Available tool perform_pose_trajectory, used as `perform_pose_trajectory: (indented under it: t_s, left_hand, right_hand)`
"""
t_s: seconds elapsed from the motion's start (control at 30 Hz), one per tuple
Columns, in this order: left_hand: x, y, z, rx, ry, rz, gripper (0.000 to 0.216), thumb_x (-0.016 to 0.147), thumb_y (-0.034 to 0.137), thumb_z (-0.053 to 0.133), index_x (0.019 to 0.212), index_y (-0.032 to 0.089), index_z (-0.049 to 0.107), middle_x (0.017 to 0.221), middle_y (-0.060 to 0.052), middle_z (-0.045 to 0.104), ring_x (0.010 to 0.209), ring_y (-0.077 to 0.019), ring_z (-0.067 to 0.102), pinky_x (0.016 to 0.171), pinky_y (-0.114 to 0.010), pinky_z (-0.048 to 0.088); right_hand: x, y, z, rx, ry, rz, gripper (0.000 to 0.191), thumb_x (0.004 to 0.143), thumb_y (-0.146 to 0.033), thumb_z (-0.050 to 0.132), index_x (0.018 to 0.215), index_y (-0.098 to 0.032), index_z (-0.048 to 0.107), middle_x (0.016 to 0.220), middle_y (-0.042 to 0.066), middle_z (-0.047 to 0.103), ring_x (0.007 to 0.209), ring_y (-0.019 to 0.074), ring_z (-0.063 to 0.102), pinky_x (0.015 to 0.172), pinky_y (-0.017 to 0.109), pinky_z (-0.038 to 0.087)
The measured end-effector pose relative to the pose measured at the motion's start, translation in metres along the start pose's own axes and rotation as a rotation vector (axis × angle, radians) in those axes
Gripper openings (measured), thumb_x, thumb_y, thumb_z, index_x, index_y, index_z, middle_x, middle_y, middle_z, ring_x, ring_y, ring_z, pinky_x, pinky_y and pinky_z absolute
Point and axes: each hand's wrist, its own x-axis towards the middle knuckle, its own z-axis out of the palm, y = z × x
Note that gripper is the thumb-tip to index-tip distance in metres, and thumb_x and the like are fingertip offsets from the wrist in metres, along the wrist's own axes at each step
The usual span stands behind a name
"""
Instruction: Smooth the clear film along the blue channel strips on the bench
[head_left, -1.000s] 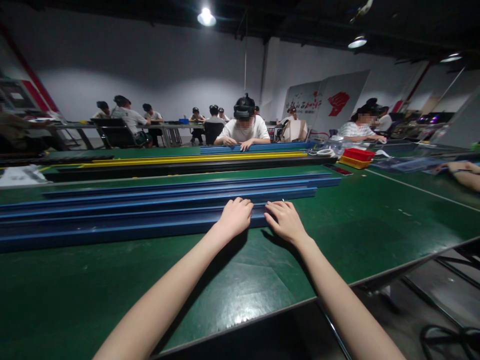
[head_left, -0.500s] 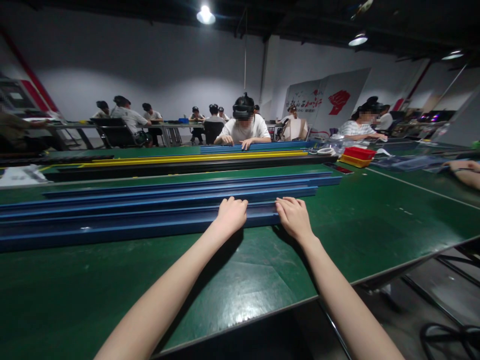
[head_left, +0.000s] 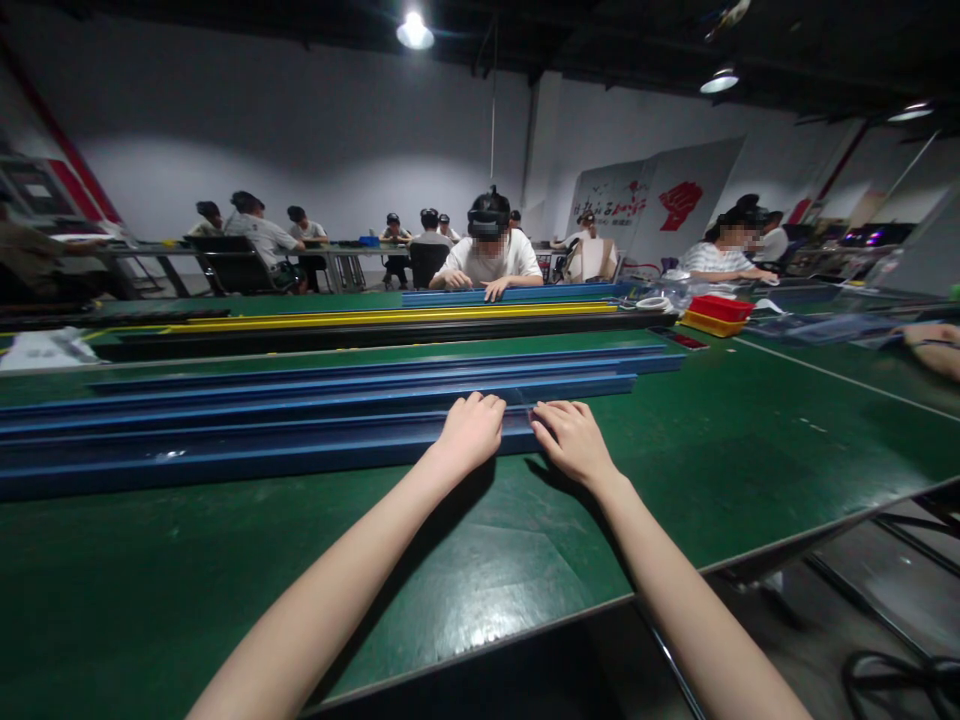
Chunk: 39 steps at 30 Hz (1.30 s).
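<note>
Several long blue plastic channels lie side by side across the green table (head_left: 750, 460). My left hand (head_left: 471, 432) and my right hand (head_left: 571, 440) rest close together on the right end of the nearest blue channel (head_left: 247, 452). Fingers of both hands curl over its upper edge and grip it. The channel's end is hidden under my hands.
More blue channels (head_left: 375, 385) lie just behind, then yellow and black rails (head_left: 390, 320). A red and yellow tray (head_left: 716, 312) sits at the right. A person (head_left: 489, 255) sits opposite at the table, others work farther back. Another person's forearm (head_left: 934, 345) rests at the right edge.
My right hand slid left along the channel, back beside the left hand, after moving right half a second ago. The left hand barely moved.
</note>
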Motion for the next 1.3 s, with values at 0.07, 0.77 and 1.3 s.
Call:
perform_pose_trajectory:
  t_s: [0.07,0.77,1.3]
  left_hand:
    - [0.001,0.000,0.000,-0.015,0.018,0.011,0.027,0.085,0.015,0.035,0.104,0.015,0.054,0.108,-0.007,0.061,0.097,-0.0207,0.053,0.077,-0.032,0.043]
    - [-0.001,-0.001,-0.009,0.014,-0.138,-0.066,0.027,0.087,0.019,0.033,0.092,0.016,0.059,0.094,-0.007,0.066,0.089,-0.0230,0.057,0.072,-0.033,0.044]
    - [-0.002,0.006,-0.002,-0.002,-0.068,-0.027,0.039,0.089,0.043,0.033,0.092,0.015,0.060,0.099,-0.010,0.060,0.094,-0.0229,0.054,0.076,-0.033,0.042]
  right_hand:
    - [0.000,-0.001,0.000,0.004,0.009,-0.005,0.033,0.089,-0.033,0.034,0.103,-0.018,0.061,0.109,0.005,0.064,0.102,0.0178,0.052,0.087,0.033,0.028]
    - [-0.002,0.015,-0.005,-0.058,0.117,0.210,0.036,0.090,-0.031,0.029,0.093,-0.017,0.063,0.101,0.006,0.066,0.095,0.0180,0.052,0.081,0.031,0.027]
    - [-0.003,0.025,-0.006,0.198,0.003,0.732,0.049,0.083,-0.045,0.030,0.059,-0.021,0.065,0.059,0.008,0.064,0.058,0.0172,0.057,0.051,0.025,0.031]
